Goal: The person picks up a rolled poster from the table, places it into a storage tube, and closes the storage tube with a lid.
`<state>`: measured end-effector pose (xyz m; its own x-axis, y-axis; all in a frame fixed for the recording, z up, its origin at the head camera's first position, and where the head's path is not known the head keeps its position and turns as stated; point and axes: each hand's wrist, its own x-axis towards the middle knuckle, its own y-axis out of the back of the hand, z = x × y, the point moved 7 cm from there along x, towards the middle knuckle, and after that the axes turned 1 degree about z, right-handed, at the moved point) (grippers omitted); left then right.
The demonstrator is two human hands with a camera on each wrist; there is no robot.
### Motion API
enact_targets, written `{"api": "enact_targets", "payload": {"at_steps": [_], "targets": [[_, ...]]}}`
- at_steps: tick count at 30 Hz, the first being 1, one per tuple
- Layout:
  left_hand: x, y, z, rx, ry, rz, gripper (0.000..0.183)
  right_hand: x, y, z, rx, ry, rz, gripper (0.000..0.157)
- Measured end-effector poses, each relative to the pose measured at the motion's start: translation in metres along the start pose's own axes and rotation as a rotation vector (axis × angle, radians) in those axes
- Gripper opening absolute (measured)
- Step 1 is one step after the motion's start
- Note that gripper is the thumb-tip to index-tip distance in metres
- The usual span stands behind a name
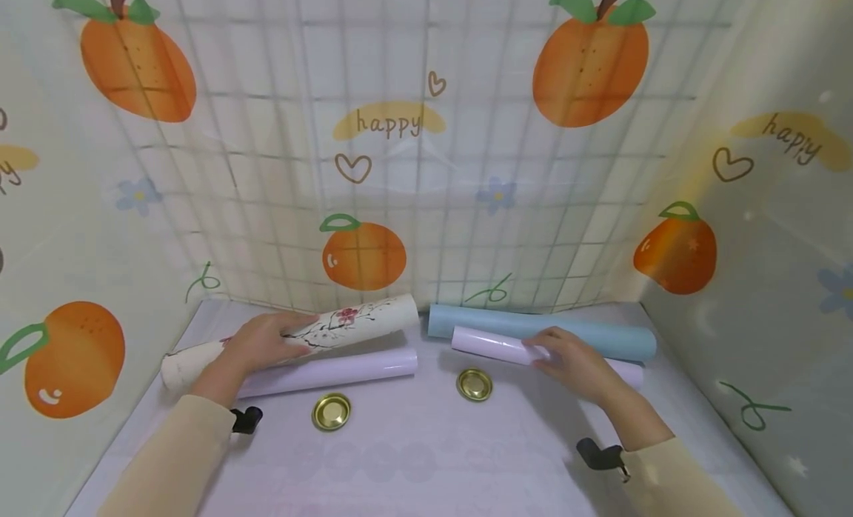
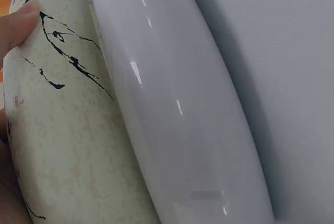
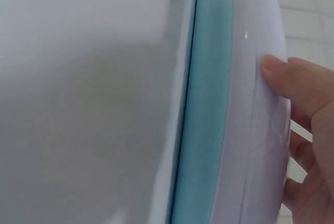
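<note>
At the left, my left hand (image 1: pixel 260 347) grips a white roll of paper (image 1: pixel 369 321) printed with red blossoms and dark branches. The roll's right end tilts upward. A glossy lavender roll (image 1: pixel 360 367) lies just in front of it; in the left wrist view the two run side by side. Over on the right, my right hand (image 1: pixel 573 361) holds a second lavender roll (image 1: pixel 489 344), thumb on its near side and fingers beyond. It overlaps a light blue roll (image 1: pixel 533 324) behind it. In the right wrist view, the thumb (image 3: pixel 279 75) presses on its glossy surface.
Two small round gold dishes, one left (image 1: pixel 331 412) and one right (image 1: pixel 474 384), sit on the pale table covering (image 1: pixel 400 480) in front of the rolls. Curtains (image 1: pixel 420 206) printed with oranges and "happy" stand at the back and both sides, a wire grid showing through the back one.
</note>
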<state>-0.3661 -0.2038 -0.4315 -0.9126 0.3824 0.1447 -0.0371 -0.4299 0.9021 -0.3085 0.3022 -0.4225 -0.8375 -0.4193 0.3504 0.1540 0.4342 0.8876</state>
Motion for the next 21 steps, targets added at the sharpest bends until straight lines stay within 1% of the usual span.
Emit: {"api": "enact_targets", "payload": {"at_steps": [4,9,16,21], "targets": [[-0.007,0.003,0.001,-0.011,0.023,0.007,0.062,0.0,0.002,-0.001,0.01,-0.011,-0.003,0.039],[-0.013,0.006,0.006,-0.016,0.013,0.019,0.062,0.002,0.007,-0.005,0.018,-0.013,0.005,0.039],[-0.023,0.012,0.01,-0.02,0.005,0.052,0.062,0.004,0.017,-0.013,0.012,0.005,0.043,0.04],[-0.031,0.015,0.015,-0.037,-0.001,0.076,0.061,0.005,0.021,-0.016,0.01,0.045,0.089,0.042]]}}
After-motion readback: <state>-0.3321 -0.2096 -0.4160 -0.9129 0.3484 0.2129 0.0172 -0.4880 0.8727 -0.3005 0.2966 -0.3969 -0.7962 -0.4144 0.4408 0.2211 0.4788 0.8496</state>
